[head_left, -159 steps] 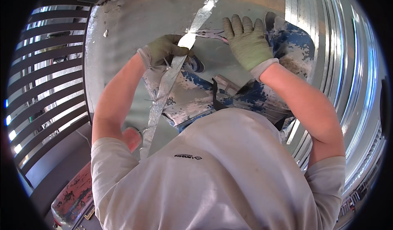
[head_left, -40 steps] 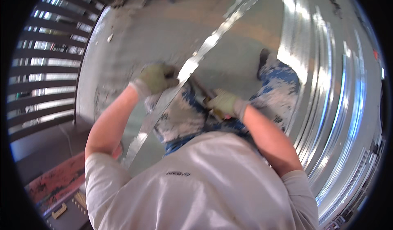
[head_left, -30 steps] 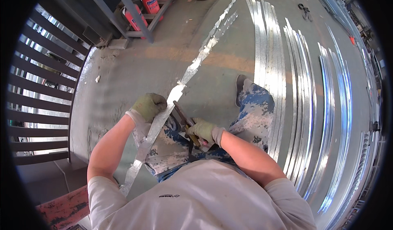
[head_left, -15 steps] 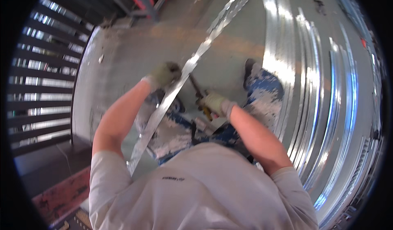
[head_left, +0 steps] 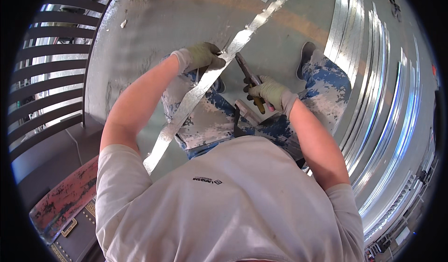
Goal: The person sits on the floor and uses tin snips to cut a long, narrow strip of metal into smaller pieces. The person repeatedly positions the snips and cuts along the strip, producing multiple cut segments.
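Many long galvanized metal profiles point(head_left: 373, 103) lie side by side on the concrete floor point(head_left: 163, 24), well off to the right of my right fingers, their edges bright with glare. Far out to the left of my left fingers stands a dark slatted railing point(head_left: 51, 85). Below both hands are my paint-spattered blue trousers point(head_left: 210, 117), knees bent, one shoe point(head_left: 305, 54) out just beyond my right hand.

The long metal strip point(head_left: 196, 94) runs slantwise across my lap, from beside my left elbow up past my left fingers and on over the floor (it goes out of sight at the top edge). My left hand point(head_left: 200, 57), in a greenish work glove, is closed around the strip's edge, thumb and fingers wrapped over it. My right hand point(head_left: 270, 93), gloved the same, is curled tight around the yellow-and-dark handles of a pair of tin snips point(head_left: 249, 80); the blades point up and away from my fingers towards the strip, their tip just beside it, close to my left fingers. Whether the blades are touching the metal I cannot tell.
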Motion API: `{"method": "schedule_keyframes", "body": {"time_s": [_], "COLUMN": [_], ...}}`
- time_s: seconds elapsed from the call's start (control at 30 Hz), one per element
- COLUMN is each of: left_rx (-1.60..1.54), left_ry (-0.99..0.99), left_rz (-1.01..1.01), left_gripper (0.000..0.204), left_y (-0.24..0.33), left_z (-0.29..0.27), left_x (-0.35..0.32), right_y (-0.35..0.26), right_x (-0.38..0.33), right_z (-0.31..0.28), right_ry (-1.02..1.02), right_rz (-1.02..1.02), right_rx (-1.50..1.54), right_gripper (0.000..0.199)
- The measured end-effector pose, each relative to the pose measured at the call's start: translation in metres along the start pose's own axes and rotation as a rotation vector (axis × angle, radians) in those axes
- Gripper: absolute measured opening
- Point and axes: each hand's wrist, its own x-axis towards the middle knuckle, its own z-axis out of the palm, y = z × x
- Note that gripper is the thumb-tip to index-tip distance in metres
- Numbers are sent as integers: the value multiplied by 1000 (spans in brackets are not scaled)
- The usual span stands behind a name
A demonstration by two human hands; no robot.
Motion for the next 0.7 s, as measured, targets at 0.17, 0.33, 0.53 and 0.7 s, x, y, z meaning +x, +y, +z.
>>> {"method": "schedule_keyframes", "body": {"time_s": [0.17, 0.33, 0.53, 0.7], "left_rx": [18, -65, -44, -49], "left_ry": [-96, 4, 5, 12], "left_rz": [-9, -5, 41, 39], "left_gripper": [54, 54, 52, 51], "left_y": [1, 11, -14, -17], "left_z": [3, 11, 9, 9], "left_x": [-2, -15, 13, 14], "right_y": [13, 3, 23, 15], "right_x": [11, 6, 27, 19], "right_z": [-2, -11, -19, -19], "right_ry": [47, 58, 65, 67], "right_rz": [-26, 15, -119, -128], "right_rx": [-10, -96, -189, -248], "right_gripper": [46, 39, 36, 38]}}
